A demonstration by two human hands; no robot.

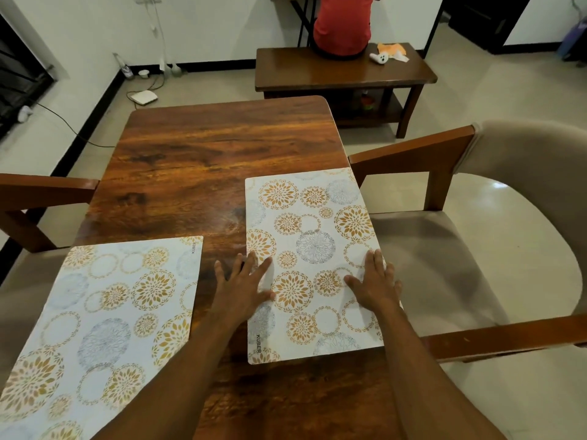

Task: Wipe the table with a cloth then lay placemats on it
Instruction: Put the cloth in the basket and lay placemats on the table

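Two white placemats with gold and grey flower circles lie flat on the brown wooden table (197,160). One placemat (104,315) sits at the near left, angled over the table's left edge. The other placemat (308,236) lies along the right edge. My left hand (243,287) rests flat with spread fingers on that mat's left border, partly on bare wood. On the same mat's right side my right hand (373,282) presses flat, fingers apart. No cloth is in view.
Wooden armchairs with beige cushions stand close on the right (460,242) and left (28,198) of the table. Beyond it is a low wooden bench (343,71) where a person in a red shirt (343,27) sits beside an orange toy (389,52). Cables lie on the floor far left.
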